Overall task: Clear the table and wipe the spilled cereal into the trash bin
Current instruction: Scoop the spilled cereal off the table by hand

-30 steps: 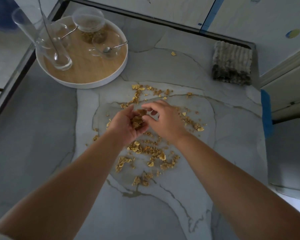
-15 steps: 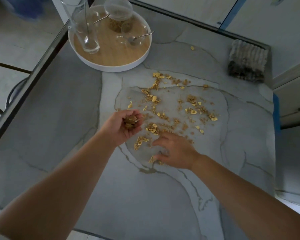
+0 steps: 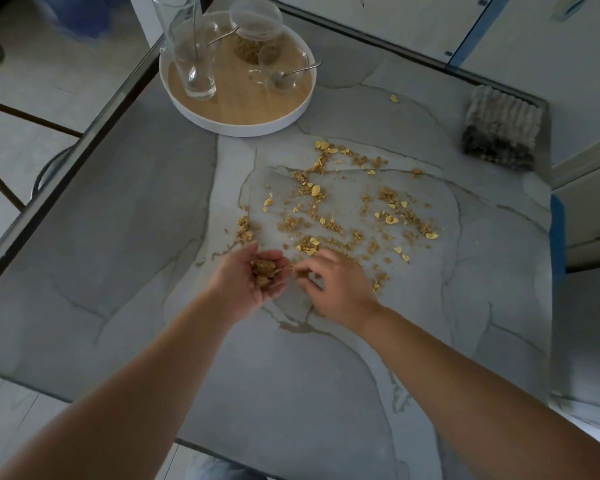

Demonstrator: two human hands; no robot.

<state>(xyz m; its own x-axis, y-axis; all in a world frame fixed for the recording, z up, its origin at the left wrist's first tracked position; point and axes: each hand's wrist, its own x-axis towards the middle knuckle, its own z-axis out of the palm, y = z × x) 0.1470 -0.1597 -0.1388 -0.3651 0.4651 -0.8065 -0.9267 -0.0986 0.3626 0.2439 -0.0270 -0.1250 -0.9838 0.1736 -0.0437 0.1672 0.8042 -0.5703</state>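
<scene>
Spilled cereal (image 3: 340,216) (tan clumps, yellow flakes) lies scattered across the marble table (image 3: 118,271). The left hand (image 3: 246,282) cups a small heap, palm up, fingers loosely curled. The right hand (image 3: 336,285) pinches crumbs just beside it.

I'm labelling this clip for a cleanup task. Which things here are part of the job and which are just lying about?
Part of the job:
- spilled cereal on the table
- left hand, cupped around collected cereal
- right hand, pinching up bits
- cloth, untouched
- round tray with glassware

Lying about:
- cabinets
- blue tape
</scene>
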